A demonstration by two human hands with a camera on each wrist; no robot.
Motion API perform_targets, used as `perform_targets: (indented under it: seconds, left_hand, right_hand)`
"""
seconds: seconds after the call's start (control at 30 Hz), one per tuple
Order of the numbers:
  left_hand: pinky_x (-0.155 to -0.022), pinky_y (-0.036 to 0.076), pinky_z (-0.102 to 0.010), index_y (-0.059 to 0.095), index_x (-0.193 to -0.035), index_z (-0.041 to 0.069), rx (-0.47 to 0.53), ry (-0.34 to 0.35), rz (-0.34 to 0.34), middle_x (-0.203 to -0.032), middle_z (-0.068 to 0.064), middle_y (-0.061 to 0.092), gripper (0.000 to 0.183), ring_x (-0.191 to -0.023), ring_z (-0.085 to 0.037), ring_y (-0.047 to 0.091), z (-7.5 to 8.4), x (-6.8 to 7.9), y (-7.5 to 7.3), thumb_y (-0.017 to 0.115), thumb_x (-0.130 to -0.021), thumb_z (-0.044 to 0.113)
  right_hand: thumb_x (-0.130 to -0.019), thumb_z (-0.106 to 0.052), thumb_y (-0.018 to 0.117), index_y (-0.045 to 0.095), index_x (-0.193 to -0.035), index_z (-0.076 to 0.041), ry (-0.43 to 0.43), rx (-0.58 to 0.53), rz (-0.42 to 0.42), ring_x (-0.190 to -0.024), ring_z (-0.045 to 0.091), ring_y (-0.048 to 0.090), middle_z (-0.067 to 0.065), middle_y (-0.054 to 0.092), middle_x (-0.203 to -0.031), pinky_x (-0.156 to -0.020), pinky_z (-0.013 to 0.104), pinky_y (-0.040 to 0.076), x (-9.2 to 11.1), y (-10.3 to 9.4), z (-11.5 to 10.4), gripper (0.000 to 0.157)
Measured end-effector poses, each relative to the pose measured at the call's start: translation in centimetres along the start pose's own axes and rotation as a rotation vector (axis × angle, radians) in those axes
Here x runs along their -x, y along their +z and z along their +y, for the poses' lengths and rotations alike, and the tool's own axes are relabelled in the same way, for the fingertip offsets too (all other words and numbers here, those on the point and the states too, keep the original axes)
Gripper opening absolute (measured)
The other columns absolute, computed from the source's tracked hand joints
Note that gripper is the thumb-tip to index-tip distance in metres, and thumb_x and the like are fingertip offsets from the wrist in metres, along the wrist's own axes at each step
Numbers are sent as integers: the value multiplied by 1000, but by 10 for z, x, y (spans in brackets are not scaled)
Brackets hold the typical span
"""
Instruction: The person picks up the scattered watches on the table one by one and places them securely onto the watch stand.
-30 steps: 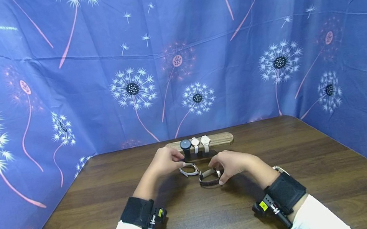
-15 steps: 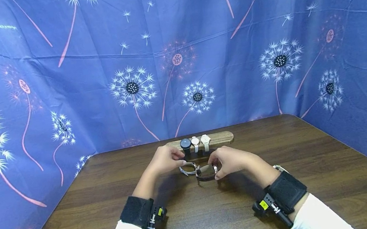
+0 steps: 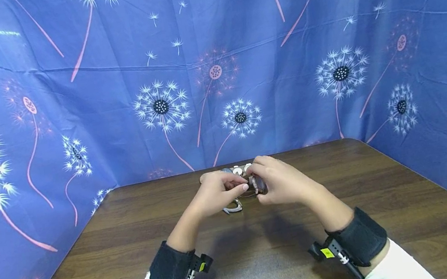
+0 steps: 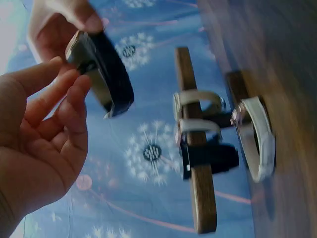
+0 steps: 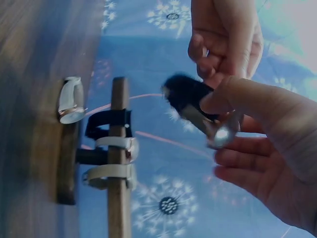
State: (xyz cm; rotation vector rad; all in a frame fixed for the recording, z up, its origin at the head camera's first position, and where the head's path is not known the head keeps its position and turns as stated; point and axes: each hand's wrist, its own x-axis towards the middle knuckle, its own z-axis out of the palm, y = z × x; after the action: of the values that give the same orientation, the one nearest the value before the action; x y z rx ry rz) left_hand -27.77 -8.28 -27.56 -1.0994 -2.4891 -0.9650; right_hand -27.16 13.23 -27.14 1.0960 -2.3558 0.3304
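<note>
Done: three watches (image 4: 199, 125) around stand (image 4: 203, 203) | off it: dark watch (image 4: 114, 72), clamped in right hand (image 3: 282, 181); pale watch (image 4: 267, 148), nearer | left hand (image 3: 217, 192): fingers loose

Blue fabric (image 3: 274, 76) printed with dandelions (image 3: 341, 73) (some white, some pink) hangs behind a brown wood-grain table (image 3: 96, 269).

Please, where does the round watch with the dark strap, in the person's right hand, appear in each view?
Head: round dark-strapped watch, just right of centre, below the middle.
Left wrist: this watch, upper left.
Right wrist: this watch, right of centre.
Shared landmark: white-strapped watch on the brown wooden table.
</note>
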Motion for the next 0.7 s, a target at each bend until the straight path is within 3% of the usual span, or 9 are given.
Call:
perform_targets:
  seconds: [0.13,0.37,0.5,0.7]
  left_hand:
    - [-63,51,-21,75,-100,4,150,-48,28,-84,0,73,18,-67,-2,63,8,-1,5,71,-90,19]
    - [-59,53,-27,73,-101,-1,486,-244,70,-87,-7,73,19,-71,-8,63,12,-2,6,72,-89,14]
    - [-60,52,-26,71,-104,-3,562,-291,92,-85,-7,72,20,-70,-9,63,13,-3,3,71,-89,11]
    - [-59,50,-24,68,-108,-7,612,-275,89,-81,-8,70,23,-69,-9,62,12,-3,1,70,-90,8]
  right_hand:
    - [-60,-14,79,66,-108,-8,-30,42,77,-88,17,49,-1,52,-96,-72,31,46,-2,-6,-10,50]
    - [-59,-9,81,66,-113,-4,-57,52,178,-95,20,50,3,54,-103,-75,32,49,-4,-8,-15,56]
    - [-61,-8,81,64,-116,-1,-89,25,227,-101,23,52,8,56,-110,-83,35,50,-6,-9,-13,58]
    - [-64,-8,81,64,-118,1,-149,-18,252,-108,27,57,13,61,-117,-93,40,48,-6,-11,-10,57]
